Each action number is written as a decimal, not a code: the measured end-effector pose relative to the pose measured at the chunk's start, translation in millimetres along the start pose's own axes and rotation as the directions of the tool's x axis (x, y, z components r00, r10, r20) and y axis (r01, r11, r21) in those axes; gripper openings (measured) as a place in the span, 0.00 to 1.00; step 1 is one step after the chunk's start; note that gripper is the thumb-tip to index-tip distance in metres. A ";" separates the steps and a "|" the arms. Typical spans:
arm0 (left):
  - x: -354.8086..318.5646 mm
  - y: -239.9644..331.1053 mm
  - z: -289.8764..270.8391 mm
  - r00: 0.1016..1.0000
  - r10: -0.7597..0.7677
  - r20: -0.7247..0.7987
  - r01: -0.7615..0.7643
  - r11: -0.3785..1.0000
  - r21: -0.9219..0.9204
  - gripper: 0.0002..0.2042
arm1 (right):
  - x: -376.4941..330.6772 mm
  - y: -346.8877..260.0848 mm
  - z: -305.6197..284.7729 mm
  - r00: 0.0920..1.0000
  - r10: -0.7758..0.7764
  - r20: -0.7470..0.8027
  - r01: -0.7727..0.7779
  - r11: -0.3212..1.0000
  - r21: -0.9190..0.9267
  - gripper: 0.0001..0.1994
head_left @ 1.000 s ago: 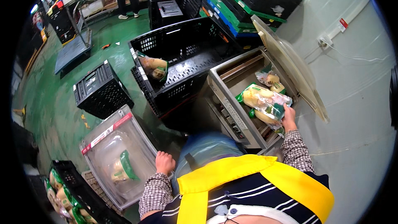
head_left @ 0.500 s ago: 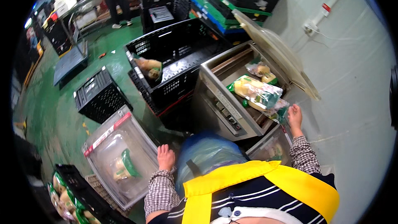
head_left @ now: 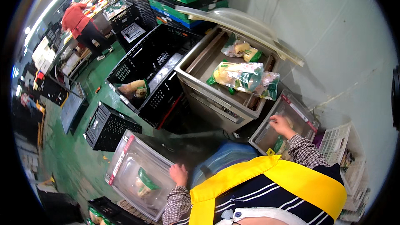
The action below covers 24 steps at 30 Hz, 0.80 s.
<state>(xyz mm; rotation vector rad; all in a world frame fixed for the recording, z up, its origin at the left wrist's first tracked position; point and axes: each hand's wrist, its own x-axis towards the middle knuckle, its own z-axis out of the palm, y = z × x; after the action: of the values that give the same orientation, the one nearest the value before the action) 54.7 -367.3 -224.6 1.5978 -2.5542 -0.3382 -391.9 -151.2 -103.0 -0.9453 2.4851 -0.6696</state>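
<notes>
My left hand [head_left: 178, 174] rests on the near right edge of a clear lid [head_left: 134, 158], its fingers apart and no object in them. Under that lid lies a green-and-clear bag [head_left: 145, 182] of pale produce. My right hand [head_left: 282, 126] is over another clear-lidded chamber [head_left: 266, 135], fingers loosely bent, with nothing visible in them. A bag with a green part [head_left: 278, 145] shows beneath it. Ahead, between my hands, stands a metal chamber machine [head_left: 212, 106] with its lid [head_left: 246, 23] raised. A large bag of pale produce [head_left: 237, 75] and a smaller bag [head_left: 241, 51] lie inside it.
A black crate [head_left: 125, 64] left of the metal machine holds one bag [head_left: 134, 88]. A smaller black crate [head_left: 109, 127] sits on the green floor. Stacked crates [head_left: 187, 0] stand behind, white baskets [head_left: 335, 143] at right. A person in red [head_left: 77, 21] bends over a far table.
My right hand has moved from beside the metal machine's bags down to the right-hand chamber. My left hand stays at the left lid's edge. The view has shifted toward the right.
</notes>
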 end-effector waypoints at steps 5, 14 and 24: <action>-6.7 -11.4 24.1 0.998 -0.051 0.049 0.053 0.998 -0.045 0.08 | -59.7 55.3 31.1 0.944 0.073 0.321 -0.080 0.997 0.009 0.18; 37.5 58.6 28.4 0.965 0.094 0.246 -0.090 0.996 -0.027 0.14 | -143.0 118.2 51.5 0.881 0.248 0.404 -0.131 0.946 -0.295 0.30; 115.9 158.8 0.3 0.999 0.022 0.049 0.010 0.815 -0.579 0.11 | -139.3 103.0 46.1 0.950 0.195 0.243 -0.179 0.980 -0.085 0.26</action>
<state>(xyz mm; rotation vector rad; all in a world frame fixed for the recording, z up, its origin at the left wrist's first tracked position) -135.0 -404.4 -188.8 1.3457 -2.1651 -1.0560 -323.8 0.0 -171.1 -0.7506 2.3417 -0.3868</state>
